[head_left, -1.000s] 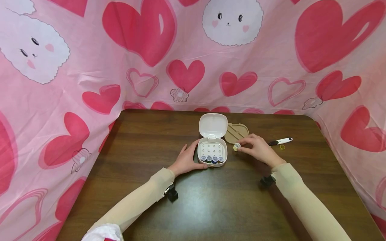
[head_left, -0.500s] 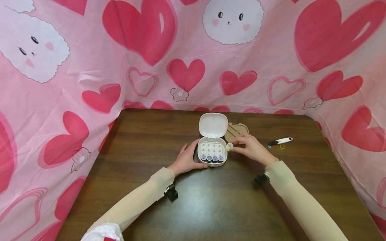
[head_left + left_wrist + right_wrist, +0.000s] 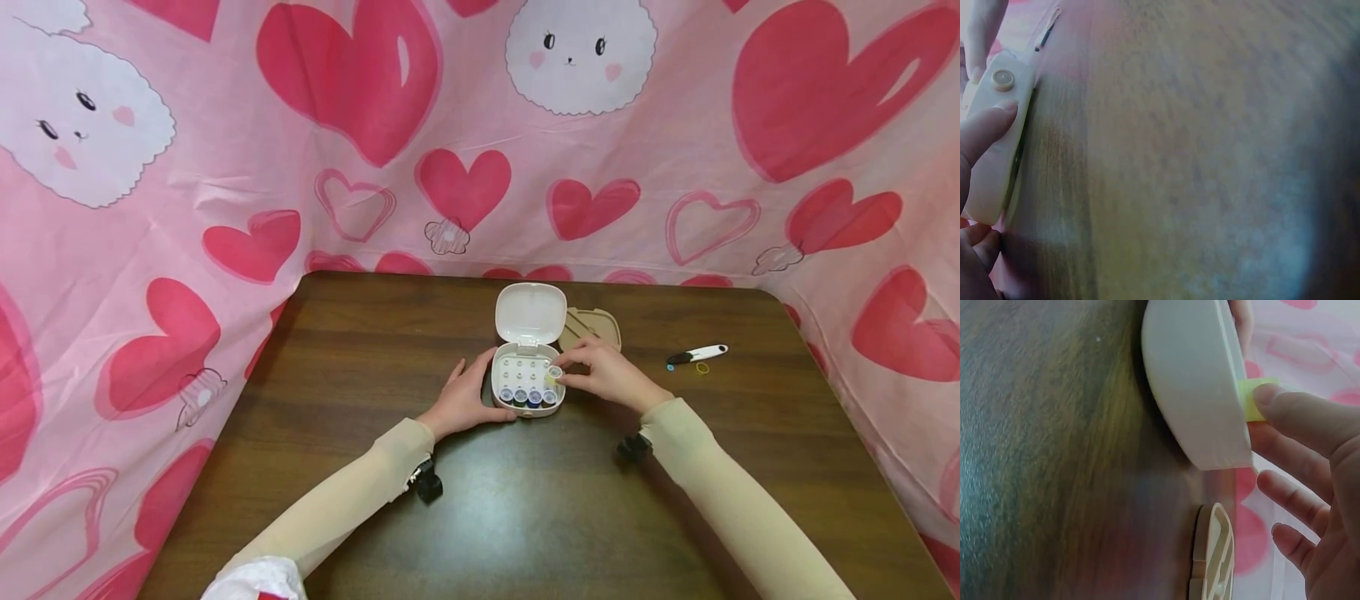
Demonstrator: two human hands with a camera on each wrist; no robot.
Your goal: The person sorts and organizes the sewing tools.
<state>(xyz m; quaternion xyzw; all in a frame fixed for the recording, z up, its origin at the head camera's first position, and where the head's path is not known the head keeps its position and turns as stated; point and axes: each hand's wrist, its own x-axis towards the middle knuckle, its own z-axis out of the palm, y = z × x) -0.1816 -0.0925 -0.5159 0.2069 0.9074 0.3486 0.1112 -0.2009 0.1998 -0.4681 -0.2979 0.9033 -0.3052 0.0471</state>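
Note:
A white sewing box (image 3: 497,382) stands on the table with its lid (image 3: 530,312) raised at the back. My left hand (image 3: 467,402) holds it from the left, thumb along the front wall below the round button (image 3: 1003,80) and fingers at the side. Between the thumb and fingers of my right hand (image 3: 609,375) is a yellow thread spool (image 3: 1249,400), partly below the box's rim at the right side. Dark thread spools (image 3: 535,397) with pale tops fill the front row inside. Behind them, bare pegs (image 3: 519,369) show in rows.
A beige tray (image 3: 609,329) with divided compartments lies just behind my right hand. Farther right are a black-and-white seam-ripper-like tool (image 3: 701,353), a small yellow ring (image 3: 702,367) and a tiny blue piece (image 3: 671,367). Patterned pink cloth (image 3: 480,108) hangs behind the table.
My right hand has moved left with the yellow thread spool, from beside the beige tray to inside the box's right edge. My left hand has stayed on the box.

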